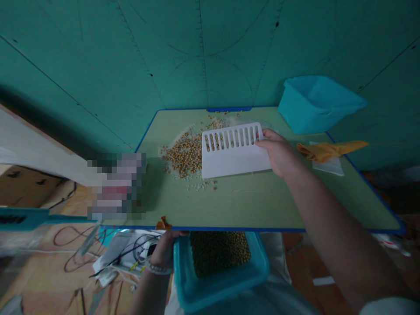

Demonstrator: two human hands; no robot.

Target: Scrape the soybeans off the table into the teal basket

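My right hand (278, 151) is closed on the right end of a white plastic panel (236, 164) with a row of slots along its upper edge. The panel leans over the table, and loose yellowish beans (183, 153) show through some slots and lie spread to its left. White rice-like grains (197, 187) are scattered around the beans. Below the table's front edge, my left hand (169, 247) grips the left rim of a teal plastic bin (219, 291). Inside the bin lies a layer of dark green and yellowish beans (219, 253).
A second teal bin (318, 107) stands at the table's back right corner. An orange cloth (330, 151) lies near the right edge on a clear plastic piece. A small orange scrap (163, 223) sits at the front edge. Cables (78, 245) trail across the floor at left. A green wall (210, 52) rises behind.
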